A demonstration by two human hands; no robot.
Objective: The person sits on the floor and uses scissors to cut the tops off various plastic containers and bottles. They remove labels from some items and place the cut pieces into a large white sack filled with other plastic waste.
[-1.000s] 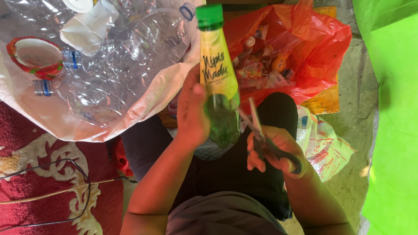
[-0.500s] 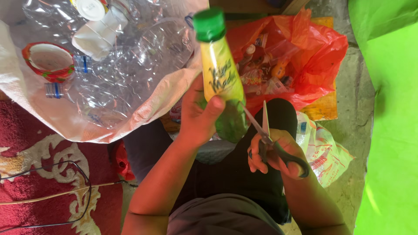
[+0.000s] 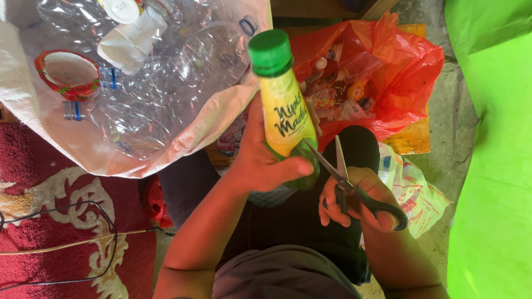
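Bottle (image 3: 285, 113): a small plastic one with a green cap and a yellow label, held up over the person's lap, cap pointing away from the body and tilted slightly to the left. The left hand (image 3: 263, 160) holds it low on the body, grip wrapped tight around the green lower part, thumb lying across the front just under the label.

Scissors (image 3: 349, 177): in the right hand (image 3: 357, 199), fingers through the dark handles. The blades stand spread in a narrow V; the tip of one meets the bottle at the lower edge of the label, the other points up clear of it (whether the blade has entered the plastic cannot be told). The right grip is closed on the handles.

Surroundings, beyond the hands:
- A white sack (image 3: 50, 141) at upper left, mouth open, filled with crushed clear bottles (image 3: 166, 77), a white cup and a red-rimmed bowl.
- A red bag (image 3: 399, 61) behind the bottle, open, holding small mixed packets and containers.
- A white printed bag (image 3: 415, 194) on the floor just beside the right hand.
- A red patterned rug (image 3: 55, 221) at lower left, with a thin cable lying across it.
- Bright green sheeting (image 3: 493, 166) along the right edge.

The person sits in dark trousers, forearms bare.
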